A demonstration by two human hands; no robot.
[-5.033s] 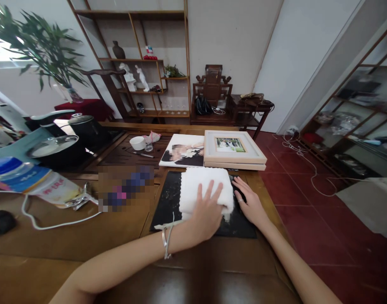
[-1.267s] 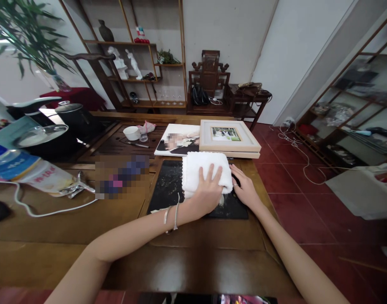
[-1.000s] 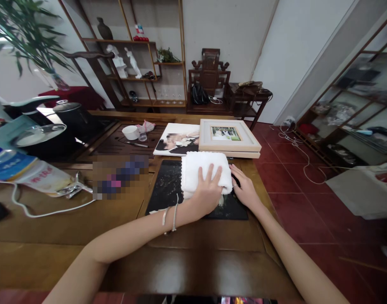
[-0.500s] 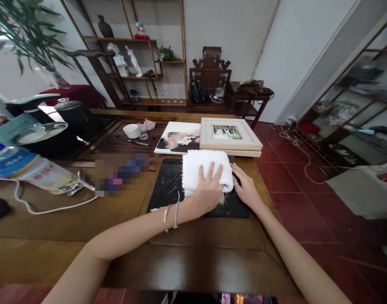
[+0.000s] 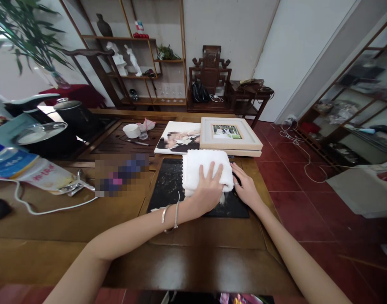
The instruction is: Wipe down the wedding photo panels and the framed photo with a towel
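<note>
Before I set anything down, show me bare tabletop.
Bare brown wooden table shows between left forearm and right forearm, nearer than the flat black mat; also at left, between the white cable and left forearm. Crowded: the mat's middle, under the folded white towel and left hand; beyond it, the pale wooden picture frame.

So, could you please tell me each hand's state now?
Left hand: open, spread on the folded white towel; thumb unclear.
Right hand: open, at the right edge of the black board.

A white towel (image 5: 207, 157) — folded, scallop-edged — lies on the black board (image 5: 166, 182).
</note>
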